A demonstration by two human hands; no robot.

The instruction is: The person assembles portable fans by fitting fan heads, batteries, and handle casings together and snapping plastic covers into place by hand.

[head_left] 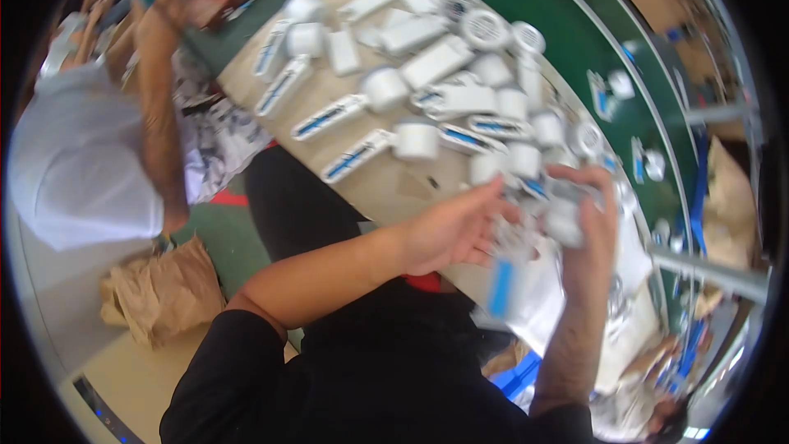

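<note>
**White packs being handled above a crowded bench**

A flat white pack with a blue stripe (503, 284) is being held between both hands over the bench (386, 185). The left hand (452, 230) is being kept open and cupped; the right hand (585, 226) is being closed around small white pieces (563, 218). Motion blur suggests haste: the pack could be dropped, or nearby white cylinders (415, 140) knocked.

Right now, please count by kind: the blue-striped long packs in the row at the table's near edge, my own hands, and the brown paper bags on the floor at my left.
Blue-striped long packs: 4
Hands: 2 (left hand, right hand)
Brown paper bags: 1
Total: 7
</note>
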